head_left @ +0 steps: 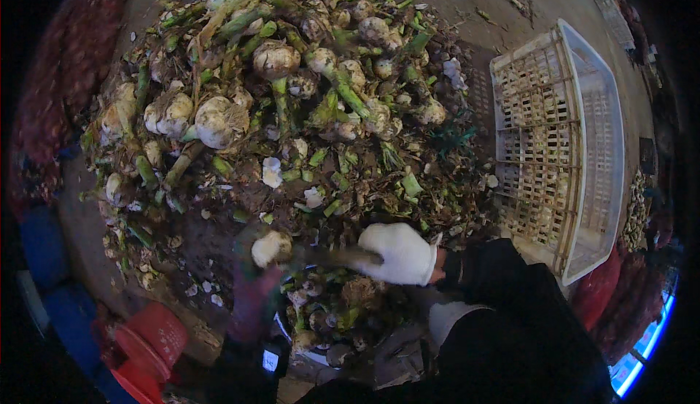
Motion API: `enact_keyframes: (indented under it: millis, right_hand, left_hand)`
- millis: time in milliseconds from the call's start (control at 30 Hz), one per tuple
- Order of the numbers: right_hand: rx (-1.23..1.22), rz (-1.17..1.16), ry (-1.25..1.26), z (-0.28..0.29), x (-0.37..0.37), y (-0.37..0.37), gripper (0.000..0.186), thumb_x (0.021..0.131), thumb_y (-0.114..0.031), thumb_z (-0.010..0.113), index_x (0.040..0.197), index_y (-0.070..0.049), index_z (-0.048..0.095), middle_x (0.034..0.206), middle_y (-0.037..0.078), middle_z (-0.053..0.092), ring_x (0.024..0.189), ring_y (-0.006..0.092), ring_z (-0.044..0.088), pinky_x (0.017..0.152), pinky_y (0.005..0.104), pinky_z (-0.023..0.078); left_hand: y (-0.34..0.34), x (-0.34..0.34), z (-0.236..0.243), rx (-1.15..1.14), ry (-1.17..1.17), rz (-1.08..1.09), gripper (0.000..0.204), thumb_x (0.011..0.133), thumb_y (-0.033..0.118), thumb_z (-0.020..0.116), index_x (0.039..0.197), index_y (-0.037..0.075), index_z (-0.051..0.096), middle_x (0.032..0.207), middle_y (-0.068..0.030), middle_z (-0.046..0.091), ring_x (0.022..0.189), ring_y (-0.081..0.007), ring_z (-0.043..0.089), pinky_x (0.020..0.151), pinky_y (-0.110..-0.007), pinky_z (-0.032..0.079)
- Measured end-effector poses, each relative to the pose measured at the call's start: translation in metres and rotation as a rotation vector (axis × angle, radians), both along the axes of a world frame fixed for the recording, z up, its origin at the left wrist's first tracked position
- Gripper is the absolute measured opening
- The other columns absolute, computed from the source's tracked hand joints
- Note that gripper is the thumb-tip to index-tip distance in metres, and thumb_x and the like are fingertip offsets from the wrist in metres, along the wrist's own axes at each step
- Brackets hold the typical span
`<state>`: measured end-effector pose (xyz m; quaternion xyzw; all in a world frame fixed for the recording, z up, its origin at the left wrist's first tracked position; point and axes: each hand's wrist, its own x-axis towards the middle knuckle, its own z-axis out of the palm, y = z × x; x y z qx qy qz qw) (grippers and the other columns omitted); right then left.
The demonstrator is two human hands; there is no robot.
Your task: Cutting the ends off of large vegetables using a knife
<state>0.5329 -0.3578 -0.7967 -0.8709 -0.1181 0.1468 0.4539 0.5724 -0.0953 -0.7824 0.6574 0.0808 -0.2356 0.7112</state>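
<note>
A pale garlic bulb [271,249] sits at the fingers of my left hand [253,291], which is closed on it and smeared by motion. To its right, my right hand [399,254] wears a white glove and is wrapped round a narrow brownish tool [343,258]. This tool points left toward the bulb; blur hides its exact kind and whether it touches the bulb. Just below both hands stands a round container with a white rim [315,357], filled with garlic bulbs and green and brown trimmings. Beyond my hands spreads a large heap of garlic with cut green stalks [281,101].
A dirty white plastic crate [536,145] lies tipped on its side at the right. Red plastic ware [152,340] and blue objects [69,324] stand at the lower left. Dark red sacks [62,76] line the left side. Loose peel and stalk scraps litter the ground.
</note>
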Motion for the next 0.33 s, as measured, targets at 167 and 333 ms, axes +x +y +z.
enact_keyframes:
  millis: [167,333]
  right_hand:
    - [-0.039,0.216,0.026,0.028,-0.014,0.01,0.023,0.075,-0.026,0.069,0.083,-0.007,0.06,0.078,0.012,0.059,0.071,0.0336,0.06,0.061,0.0434,0.048]
    - [-0.125,-0.019,0.056,0.017,0.008,0.006,0.028,0.081,-0.034,0.066,0.084,-0.007,0.057,0.079,0.014,0.062,0.077,0.0326,0.065,0.066,0.0423,0.053]
  left_hand:
    - [0.01,0.01,-0.016,0.25,-0.123,-0.3,0.048,0.086,0.007,0.062,0.131,0.009,0.044,0.119,-0.0111,0.055,0.103,-0.0235,0.059,0.086,-0.038,0.052]
    - [0.021,-0.01,-0.031,0.25,0.042,-0.241,0.056,0.089,0.011,0.061,0.139,0.012,0.038,0.122,-0.0131,0.054,0.109,-0.0272,0.056,0.094,-0.041,0.047]
